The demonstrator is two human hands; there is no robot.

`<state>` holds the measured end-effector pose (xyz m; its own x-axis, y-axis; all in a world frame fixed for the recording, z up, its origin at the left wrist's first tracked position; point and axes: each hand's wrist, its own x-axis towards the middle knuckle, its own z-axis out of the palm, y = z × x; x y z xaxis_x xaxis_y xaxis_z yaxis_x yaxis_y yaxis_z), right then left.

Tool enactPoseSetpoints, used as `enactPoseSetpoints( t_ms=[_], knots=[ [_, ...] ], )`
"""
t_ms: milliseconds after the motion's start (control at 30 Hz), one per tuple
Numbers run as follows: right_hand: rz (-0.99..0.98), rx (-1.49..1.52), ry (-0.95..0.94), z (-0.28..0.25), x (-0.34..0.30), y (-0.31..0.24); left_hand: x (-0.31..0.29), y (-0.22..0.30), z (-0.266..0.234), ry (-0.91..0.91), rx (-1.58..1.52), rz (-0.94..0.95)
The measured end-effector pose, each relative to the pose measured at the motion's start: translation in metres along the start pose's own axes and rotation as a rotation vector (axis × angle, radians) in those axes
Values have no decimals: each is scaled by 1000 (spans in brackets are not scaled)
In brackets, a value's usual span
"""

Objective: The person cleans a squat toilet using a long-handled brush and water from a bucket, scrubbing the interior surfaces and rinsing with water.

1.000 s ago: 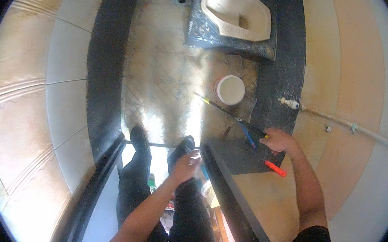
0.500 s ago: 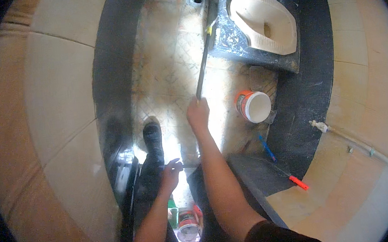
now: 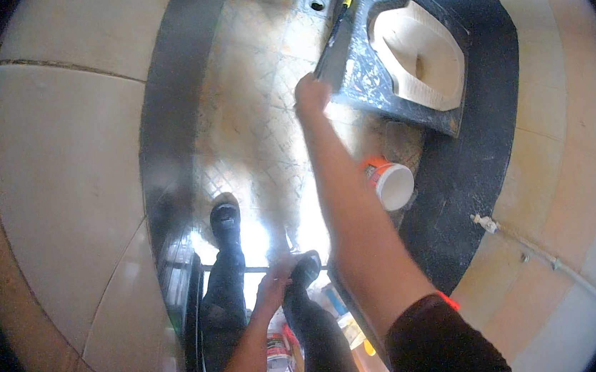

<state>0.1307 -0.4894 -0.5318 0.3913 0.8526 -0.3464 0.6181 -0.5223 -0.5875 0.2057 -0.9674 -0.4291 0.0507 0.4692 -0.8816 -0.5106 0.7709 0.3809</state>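
My right hand (image 3: 312, 95) is closed round the near end of a long dark-handled tool (image 3: 332, 48) with a yellow collar and a slim pale tip. Its tip reaches along the left side of the raised black platform (image 3: 360, 87), close to the floor drain (image 3: 315, 3). Set in that platform is a cream squat toilet (image 3: 414, 92). My left hand (image 3: 272, 291) hangs low by my right shoe, somewhat blurred, its fingers loosely apart with nothing seen in them.
An orange and white paint bucket (image 3: 394, 185) stands on the wet, shiny tiled floor (image 3: 249, 126). Black-coated lower walls (image 3: 177, 90) run along both sides. A tap and pipe (image 3: 522, 240) are on the right wall. Behind my legs sits another bucket (image 3: 278, 347).
My right arm has reached farther forward, carrying the tool's tip up along the platform toward the drain. My right shoe has come into view. My left hand has shifted slightly down.
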Motion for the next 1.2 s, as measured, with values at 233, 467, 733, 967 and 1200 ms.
enactPoseSetpoints(
  t_ms=[233,467,733,967,1200],
  knots=[
    [149,143,-111,-4,-63,-11,-8,20,5,51,-149,-144],
    [237,67,68,16,37,-52,13,43,37,-20,-174,-164],
    [49,213,-4,9,-66,20,5,50,34,31,-175,-214],
    [170,383,-60,14,-10,-7,13,49,44,-9,-176,-240],
    [577,807,-257,-26,-61,-50,8,50,42,-1,-270,-169]
  ],
)
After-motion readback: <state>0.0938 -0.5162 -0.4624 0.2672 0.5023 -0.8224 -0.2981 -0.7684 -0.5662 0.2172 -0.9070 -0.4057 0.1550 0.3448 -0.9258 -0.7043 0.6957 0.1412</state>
